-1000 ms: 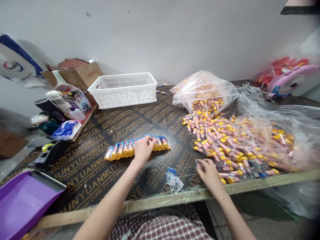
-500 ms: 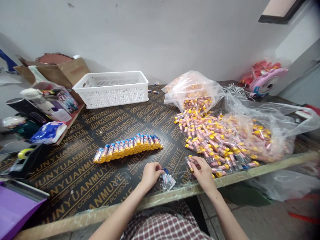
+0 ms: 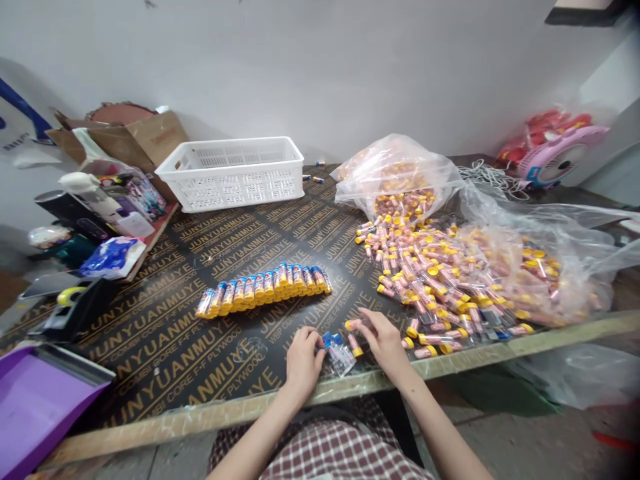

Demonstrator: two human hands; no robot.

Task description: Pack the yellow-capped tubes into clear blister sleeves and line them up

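My left hand [image 3: 306, 357] is closed at the left edge of a small heap of blue and clear wrappers [image 3: 340, 355]; what its fingertips pinch is too small to make out. Pinched in my right hand [image 3: 383, 340] is a pink tube with a yellow cap [image 3: 353, 325], just above the heap. Another yellow-ended tube [image 3: 355, 345] lies against the wrappers. Beyond my left hand stretches a stacked row of blue-and-yellow wrapped tubes [image 3: 265, 287]. A large pile of pink tubes with yellow caps [image 3: 430, 267] spreads to the right of my right hand.
Behind the row stands a white basket [image 3: 240, 190]. Plastic bags of tubes [image 3: 400, 167] and a pink fan [image 3: 563, 160] are at the back right. Bottles, a cardboard box [image 3: 155, 137], a tape dispenser [image 3: 67, 307] and a purple dustpan [image 3: 45, 400] line the left.
My right hand has moved left from the pile's edge towards the wrappers, bringing a tube with it. The view has shifted slightly, and my left hand stays by the wrappers.
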